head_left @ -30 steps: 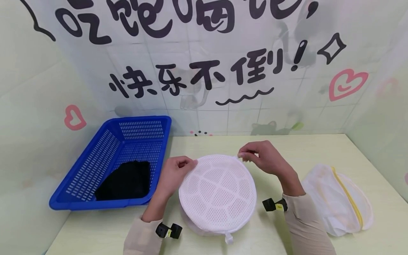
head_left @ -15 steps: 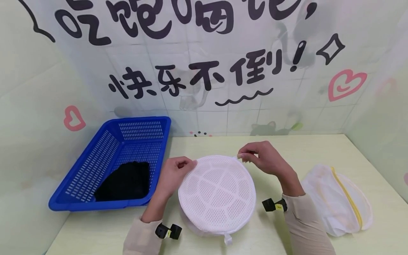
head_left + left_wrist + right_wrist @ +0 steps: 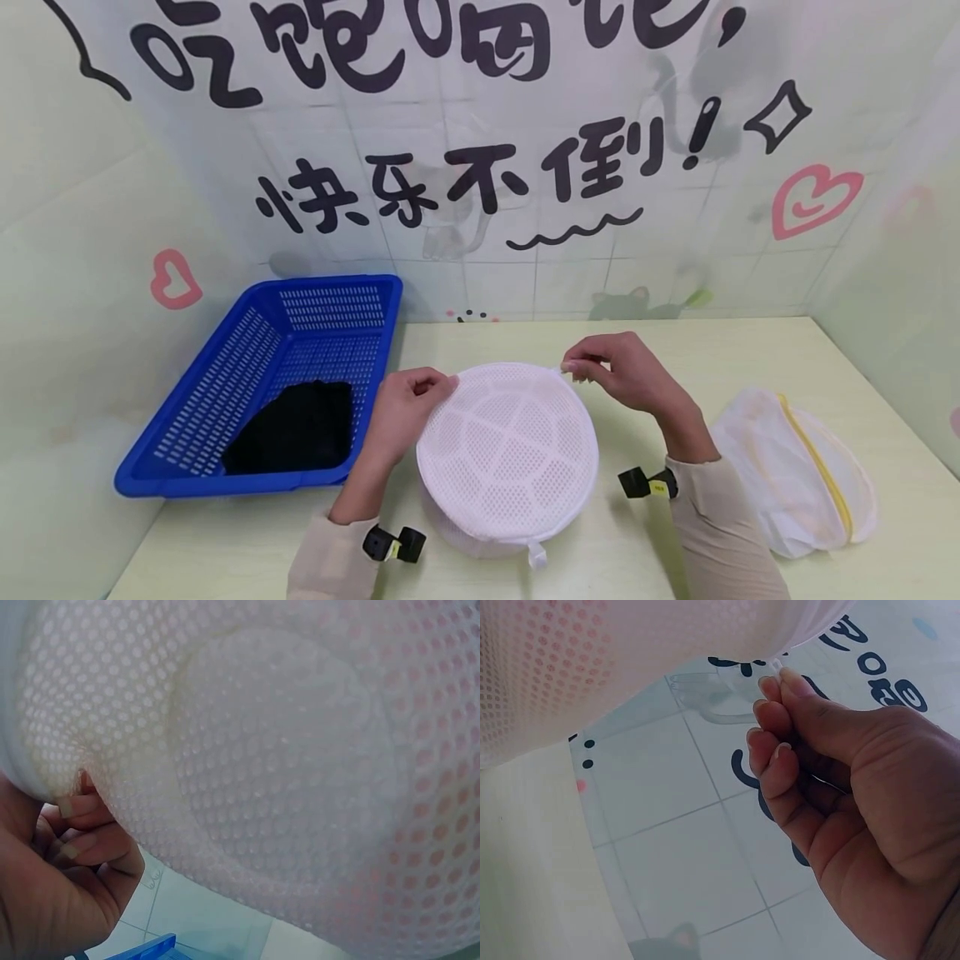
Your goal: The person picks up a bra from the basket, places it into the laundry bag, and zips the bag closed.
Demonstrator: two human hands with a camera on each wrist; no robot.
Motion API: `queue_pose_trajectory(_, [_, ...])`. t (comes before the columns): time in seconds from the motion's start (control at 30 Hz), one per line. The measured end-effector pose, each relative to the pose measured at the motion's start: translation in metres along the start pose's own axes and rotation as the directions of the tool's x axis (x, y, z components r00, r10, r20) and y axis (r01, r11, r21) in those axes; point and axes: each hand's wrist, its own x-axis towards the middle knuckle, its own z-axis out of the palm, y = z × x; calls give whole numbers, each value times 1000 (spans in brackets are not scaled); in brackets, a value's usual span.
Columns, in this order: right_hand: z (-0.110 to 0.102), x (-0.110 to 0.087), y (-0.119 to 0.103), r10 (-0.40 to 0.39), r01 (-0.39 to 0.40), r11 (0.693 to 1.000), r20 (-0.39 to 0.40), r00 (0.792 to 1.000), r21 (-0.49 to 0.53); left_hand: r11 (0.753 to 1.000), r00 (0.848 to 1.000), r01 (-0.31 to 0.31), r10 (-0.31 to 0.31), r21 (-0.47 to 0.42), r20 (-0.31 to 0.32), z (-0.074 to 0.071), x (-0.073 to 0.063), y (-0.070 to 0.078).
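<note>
A round white mesh laundry bag [image 3: 510,454] stands before me, its disc-shaped top facing up. My left hand [image 3: 405,408] pinches the bag's edge at the far left; in the left wrist view its curled fingers [image 3: 90,844] gather the mesh just below the rim. At the far right of the rim, my right hand [image 3: 618,367] pinches a small pale tab [image 3: 776,666] between thumb and forefinger. That tab looks like a zipper pull, though most of it is covered. Pinkish contents show faintly through the mesh. A short white loop [image 3: 537,555] hangs from the near edge.
To the left is a blue plastic basket [image 3: 258,483] with a black cloth [image 3: 296,429] inside. A second white mesh bag [image 3: 780,475] with a yellow zipper lies flat at the right. A printed wall covering [image 3: 480,283] rises behind the pale table [image 3: 705,350].
The mesh bag has shifted very slightly left and its far rim sits a touch higher. My left hand has moved a little left with it; the right hand is nearly still.
</note>
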Motion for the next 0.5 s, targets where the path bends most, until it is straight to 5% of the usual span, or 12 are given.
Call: queue_pose_trajectory(0.5, [-1,0,0,15,-15,1000,9,1000,8,1000,1000,3,-4,-14,-9,0,0,-1])
